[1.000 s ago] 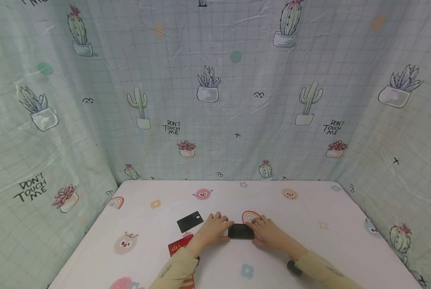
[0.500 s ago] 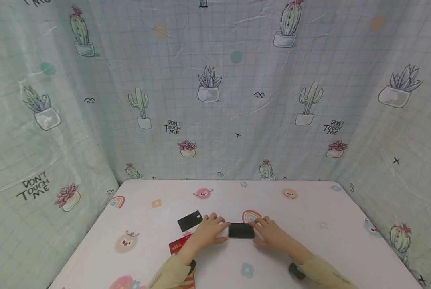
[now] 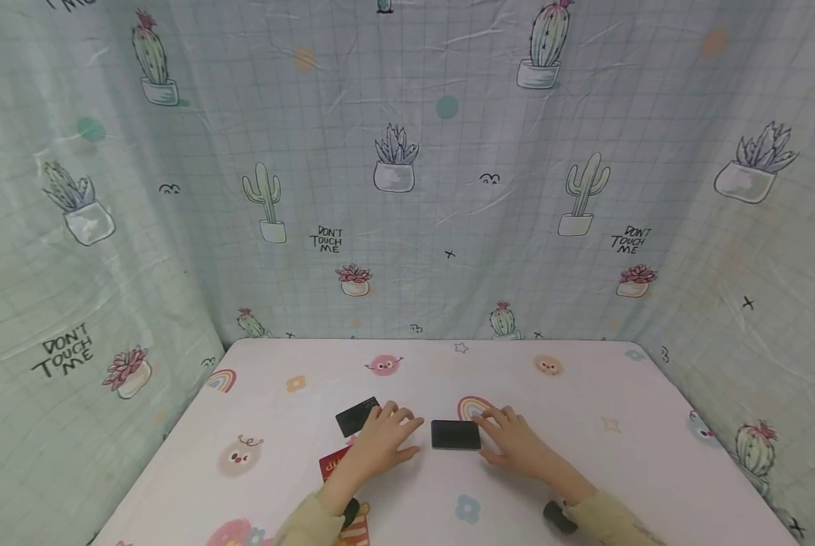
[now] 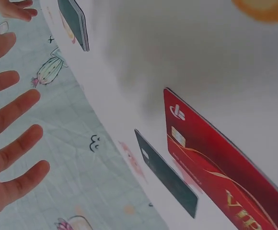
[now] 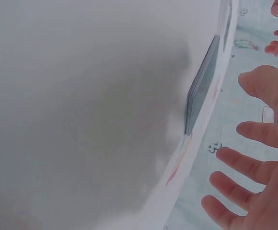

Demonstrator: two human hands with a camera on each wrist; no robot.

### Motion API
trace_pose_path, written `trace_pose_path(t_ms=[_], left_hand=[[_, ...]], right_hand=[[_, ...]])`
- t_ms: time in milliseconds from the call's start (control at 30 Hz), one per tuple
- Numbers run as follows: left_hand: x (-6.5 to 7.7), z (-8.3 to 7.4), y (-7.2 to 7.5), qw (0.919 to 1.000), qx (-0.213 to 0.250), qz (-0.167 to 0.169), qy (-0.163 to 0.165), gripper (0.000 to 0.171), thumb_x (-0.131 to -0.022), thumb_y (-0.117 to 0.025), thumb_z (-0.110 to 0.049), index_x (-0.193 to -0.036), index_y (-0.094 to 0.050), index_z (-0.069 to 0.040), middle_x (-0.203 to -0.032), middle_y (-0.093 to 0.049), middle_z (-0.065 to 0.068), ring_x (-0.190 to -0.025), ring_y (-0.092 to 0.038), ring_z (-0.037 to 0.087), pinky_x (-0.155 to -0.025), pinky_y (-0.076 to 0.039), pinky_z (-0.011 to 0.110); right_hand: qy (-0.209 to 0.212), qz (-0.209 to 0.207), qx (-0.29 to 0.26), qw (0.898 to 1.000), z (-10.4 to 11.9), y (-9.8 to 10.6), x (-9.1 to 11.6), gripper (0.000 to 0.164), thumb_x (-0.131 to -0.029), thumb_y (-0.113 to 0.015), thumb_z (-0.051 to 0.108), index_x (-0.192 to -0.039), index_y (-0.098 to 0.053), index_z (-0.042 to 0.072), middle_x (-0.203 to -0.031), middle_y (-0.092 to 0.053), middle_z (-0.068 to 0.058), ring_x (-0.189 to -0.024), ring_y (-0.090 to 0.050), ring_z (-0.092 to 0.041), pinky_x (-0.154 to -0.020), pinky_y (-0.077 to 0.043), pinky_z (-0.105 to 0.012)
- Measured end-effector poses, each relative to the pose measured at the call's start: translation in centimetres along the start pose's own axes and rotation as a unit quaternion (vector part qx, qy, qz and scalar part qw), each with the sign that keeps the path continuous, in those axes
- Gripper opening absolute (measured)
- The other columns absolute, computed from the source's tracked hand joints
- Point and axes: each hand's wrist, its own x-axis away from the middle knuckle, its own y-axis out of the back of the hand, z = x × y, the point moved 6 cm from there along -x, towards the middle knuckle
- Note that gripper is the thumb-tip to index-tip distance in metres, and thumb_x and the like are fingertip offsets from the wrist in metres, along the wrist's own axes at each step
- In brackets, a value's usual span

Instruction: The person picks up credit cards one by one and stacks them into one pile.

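A neat stack of dark bank cards [image 3: 456, 434] lies flat on the table; its layered edges show in the left wrist view [image 4: 75, 23] and the right wrist view [image 5: 201, 88]. My left hand [image 3: 385, 438] is held to the left of the stack, apart from it, fingers spread and holding nothing. At the stack's right end is my right hand [image 3: 514, 444], its fingers parted; whether the fingertips touch the cards is hard to tell. One dark chip card [image 3: 354, 417] lies beyond my left hand. A red VIP card [image 4: 211, 163] lies partly under my left forearm in the head view.
An orange-striped item [image 3: 356, 529] shows beside my left wrist, mostly covered by the arm. The white table [image 3: 557, 409] carries printed cartoon figures. A cactus-print curtain [image 3: 421, 212] rises behind it and along both sides.
My left hand has drawn away leftward from the card stack, its fingers coming off the left end. My right hand has loosened slightly at the right end. The stack stays almost in place.
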Motion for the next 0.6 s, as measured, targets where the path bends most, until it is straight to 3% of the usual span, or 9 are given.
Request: trace_pose_path(t_ms=[200,433,600], left_hand=[[1.7,0.6,0.8,0.9990,0.001,-0.041,0.020,0.041,-0.073,-0.068,-0.039,-0.109,-0.060,-0.022,-0.098,-0.059,-0.005,-0.092,-0.047,0.016,-0.076,-0.040,0.036],[3.3,1.3,1.3,0.9979,0.016,-0.045,0.043,0.040,-0.073,-0.069,-0.037,-0.109,-0.061,-0.021,-0.101,-0.060,-0.005,-0.093,-0.047,0.017,-0.076,-0.039,0.037],[4.7,1.9,1.7,0.9956,0.018,-0.072,0.057,0.040,-0.070,-0.072,-0.035,-0.105,-0.062,-0.020,-0.098,-0.060,-0.005,-0.091,-0.046,0.016,-0.075,-0.037,0.036]], right_hand=[[-0.009,0.003,-0.018,1.000,0.7,0.1,-0.3,0.051,-0.077,-0.065,0.031,-0.121,-0.051,0.009,-0.111,-0.052,-0.009,-0.093,-0.044,-0.021,-0.072,-0.039,-0.036],[-0.017,0.008,-0.047,0.999,1.5,0.2,-0.8,0.050,-0.077,-0.065,0.028,-0.121,-0.051,0.008,-0.112,-0.052,-0.011,-0.098,-0.047,-0.026,-0.076,-0.040,-0.041],[-0.017,0.020,-0.065,0.998,2.2,0.0,-1.2,0.050,-0.079,-0.063,0.028,-0.123,-0.049,0.008,-0.114,-0.051,-0.011,-0.105,-0.046,-0.030,-0.081,-0.040,-0.045]])
